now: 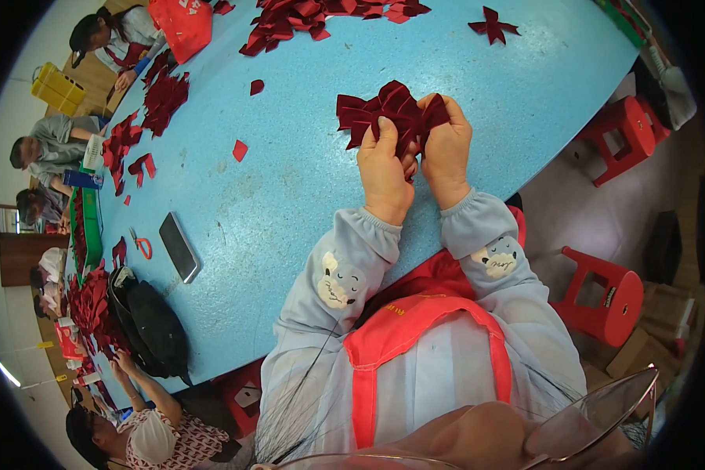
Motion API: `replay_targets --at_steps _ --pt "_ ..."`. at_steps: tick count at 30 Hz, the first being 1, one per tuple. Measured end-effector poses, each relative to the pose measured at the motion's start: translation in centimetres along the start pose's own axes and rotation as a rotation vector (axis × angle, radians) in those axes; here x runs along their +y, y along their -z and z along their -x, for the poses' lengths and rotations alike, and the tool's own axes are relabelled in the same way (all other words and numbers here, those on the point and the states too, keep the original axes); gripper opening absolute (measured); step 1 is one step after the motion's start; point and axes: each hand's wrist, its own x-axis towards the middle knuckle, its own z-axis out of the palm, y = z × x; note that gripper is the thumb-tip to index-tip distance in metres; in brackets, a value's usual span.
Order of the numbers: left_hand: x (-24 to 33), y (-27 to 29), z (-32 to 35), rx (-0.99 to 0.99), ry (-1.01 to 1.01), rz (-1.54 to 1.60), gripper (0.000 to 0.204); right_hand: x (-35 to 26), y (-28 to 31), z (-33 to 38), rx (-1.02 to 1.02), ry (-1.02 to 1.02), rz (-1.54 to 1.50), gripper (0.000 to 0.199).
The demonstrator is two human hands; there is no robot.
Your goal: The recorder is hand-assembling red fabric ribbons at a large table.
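Note:
Between my two hands, above the blue table [290,157], is a dark red velvet bow [392,106] with several folded loops. My left hand [385,176] pinches it from below, with the thumb pressed on its front. At its right side my right hand [449,149] has its fingers closed on a loop; some fingertips are hidden behind the fabric. A similar dark red bow [493,27] lies on the table beyond my right hand.
Piles of dark red fabric pieces [290,23] lie at the far edge and along the left. A phone [179,247], small scissors [142,244] and a black bag [149,321] are on the left. Red stools [603,298] stand at the right. Several people sit along the left.

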Motion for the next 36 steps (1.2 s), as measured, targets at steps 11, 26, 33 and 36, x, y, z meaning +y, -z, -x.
replay_targets --at_steps 11,26,33,36 --pt "-0.5 0.3 -0.1 -0.128 0.082 0.083 0.018 -0.2 0.9 0.0 -0.077 0.048 -0.011 0.013" --pt "0.9 0.6 0.4 -0.235 0.044 -0.104 0.008 0.0 1.0 0.4 -0.244 0.199 0.148 0.009" --pt "0.6 1.0 0.3 -0.236 0.003 0.009 0.007 0.2 0.2 1.4 -0.215 -0.074 -0.099 0.011" --pt "0.0 0.5 0.5 -0.252 -0.071 -0.002 0.007 1.7 0.6 0.3 -0.201 0.115 -0.111 0.012"
